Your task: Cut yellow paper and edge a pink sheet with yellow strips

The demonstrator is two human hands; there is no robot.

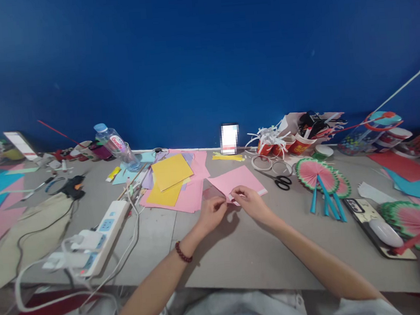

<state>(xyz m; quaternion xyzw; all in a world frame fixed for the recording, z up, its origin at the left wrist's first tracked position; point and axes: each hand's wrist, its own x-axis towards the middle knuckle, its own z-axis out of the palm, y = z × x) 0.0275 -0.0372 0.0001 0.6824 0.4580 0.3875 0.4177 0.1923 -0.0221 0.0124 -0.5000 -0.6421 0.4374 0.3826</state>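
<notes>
Close to the middle of the table, my left hand and my right hand meet at the near corner of a pink sheet of paper. The sheet looks folded or bent, its left part tilted up. A pale strip runs along its near right edge. Both hands are closed in a pinch, fingertips on the paper close together. Whatever else lies between the fingertips is too small to make out. Black-handled scissors and a roll of clear tape lie just right of the sheet.
Pink and yellow paper sheets lie to the left, beside a tilted plastic bottle. A power strip with cables is nearer me. A phone stands at the wall. Paper fans and a mouse are at right.
</notes>
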